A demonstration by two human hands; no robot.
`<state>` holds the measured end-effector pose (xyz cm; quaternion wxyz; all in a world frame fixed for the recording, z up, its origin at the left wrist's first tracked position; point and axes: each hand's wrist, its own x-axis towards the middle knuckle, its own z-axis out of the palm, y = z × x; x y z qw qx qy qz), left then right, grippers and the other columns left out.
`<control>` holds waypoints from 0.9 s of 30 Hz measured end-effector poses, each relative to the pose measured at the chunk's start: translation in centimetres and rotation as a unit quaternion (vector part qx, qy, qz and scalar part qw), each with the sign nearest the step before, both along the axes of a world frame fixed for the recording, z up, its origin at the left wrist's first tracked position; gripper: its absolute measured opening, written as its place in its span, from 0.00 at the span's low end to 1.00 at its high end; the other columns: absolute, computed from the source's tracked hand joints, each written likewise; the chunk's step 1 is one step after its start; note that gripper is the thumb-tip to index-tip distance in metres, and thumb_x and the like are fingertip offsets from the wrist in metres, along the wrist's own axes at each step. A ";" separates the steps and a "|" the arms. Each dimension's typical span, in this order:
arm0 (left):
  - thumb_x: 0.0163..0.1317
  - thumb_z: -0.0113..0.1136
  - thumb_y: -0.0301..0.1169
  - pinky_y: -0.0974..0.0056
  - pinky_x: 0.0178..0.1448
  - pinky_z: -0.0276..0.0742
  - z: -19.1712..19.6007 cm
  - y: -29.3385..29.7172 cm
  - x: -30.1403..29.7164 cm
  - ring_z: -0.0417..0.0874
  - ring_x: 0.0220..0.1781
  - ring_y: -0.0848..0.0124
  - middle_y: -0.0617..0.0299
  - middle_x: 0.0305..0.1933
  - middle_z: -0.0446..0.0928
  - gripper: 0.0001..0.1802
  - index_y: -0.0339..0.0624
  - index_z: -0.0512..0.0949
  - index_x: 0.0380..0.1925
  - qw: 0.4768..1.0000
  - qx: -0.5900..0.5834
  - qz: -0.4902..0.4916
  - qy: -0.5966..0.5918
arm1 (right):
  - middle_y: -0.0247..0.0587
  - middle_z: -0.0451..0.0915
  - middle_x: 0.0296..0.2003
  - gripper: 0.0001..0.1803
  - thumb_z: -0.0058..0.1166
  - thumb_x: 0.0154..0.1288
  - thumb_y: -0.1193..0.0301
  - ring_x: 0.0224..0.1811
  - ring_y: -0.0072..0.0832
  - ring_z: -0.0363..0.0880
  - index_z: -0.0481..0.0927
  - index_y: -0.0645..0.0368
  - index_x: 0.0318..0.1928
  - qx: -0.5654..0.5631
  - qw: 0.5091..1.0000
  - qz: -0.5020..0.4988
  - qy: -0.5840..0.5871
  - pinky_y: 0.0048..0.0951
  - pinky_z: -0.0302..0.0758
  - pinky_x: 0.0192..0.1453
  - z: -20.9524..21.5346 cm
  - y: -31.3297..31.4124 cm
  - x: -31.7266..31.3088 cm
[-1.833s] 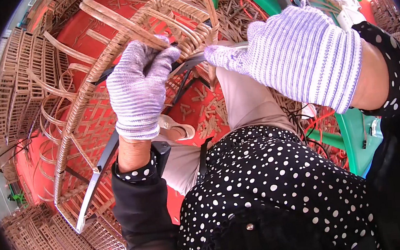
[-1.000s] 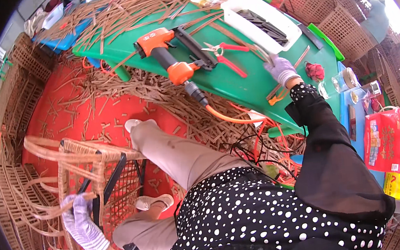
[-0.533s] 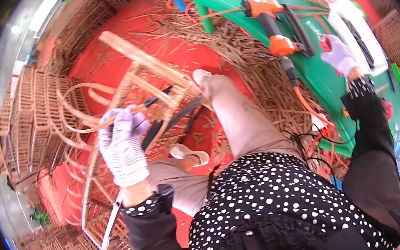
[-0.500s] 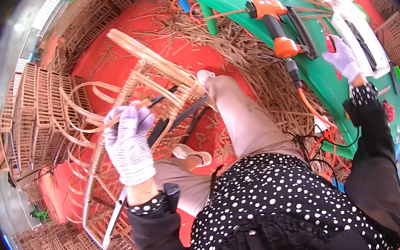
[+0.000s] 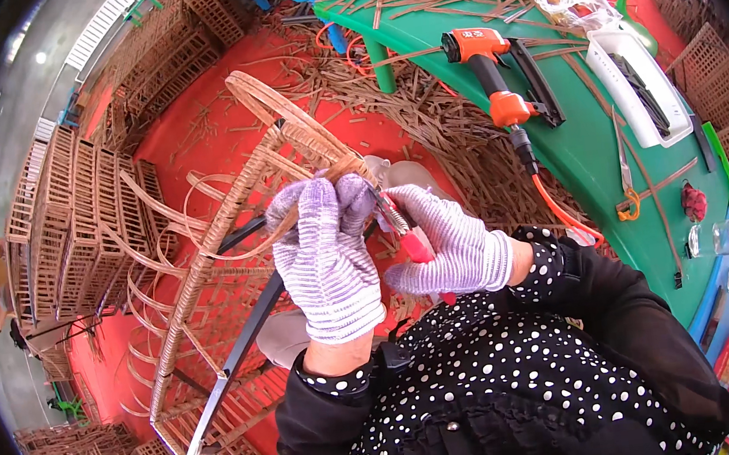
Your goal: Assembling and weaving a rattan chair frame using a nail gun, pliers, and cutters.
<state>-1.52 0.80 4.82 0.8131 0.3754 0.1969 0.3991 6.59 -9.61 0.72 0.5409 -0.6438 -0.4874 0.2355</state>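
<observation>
My left hand (image 5: 327, 254), in a striped white-and-purple glove, pinches a flat brown rattan strip (image 5: 344, 167) at the upper edge of a woven rattan frame (image 5: 228, 193). My right hand (image 5: 459, 240), gloved alike, is closed round red-handled spring snips (image 5: 417, 244). Their metal end points up at the strip beside my left fingertips; whether the blades touch it is hidden. The frame leans before my legs, with dark flat bars across it and several loose strip ends curling out on its left side.
On the green table (image 5: 589, 168) at right lie an orange nail gun (image 5: 491, 76) with an orange hose, scissors (image 5: 624, 165) and a white tray (image 5: 684, 127) of dark pieces. Cut strips (image 5: 453, 138) heap on the red floor. Stacked woven racks (image 5: 71, 223) stand at left.
My right hand has come from over the green table to beside my left, bringing the red-handled snips. My left hand has shifted right along the frame with the strip.
</observation>
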 end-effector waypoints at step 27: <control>0.56 0.56 0.24 0.70 0.27 0.72 -0.5 1.7 -1.7 0.74 0.22 0.74 0.61 0.23 0.73 0.04 0.38 0.73 0.32 0.979 0.168 -0.024 0.112 | 0.38 0.74 0.24 0.15 0.61 0.48 0.69 0.27 0.21 0.71 0.74 0.63 0.34 0.025 0.986 -0.153 0.066 0.27 0.69 0.33 1.3 -2.4 1.8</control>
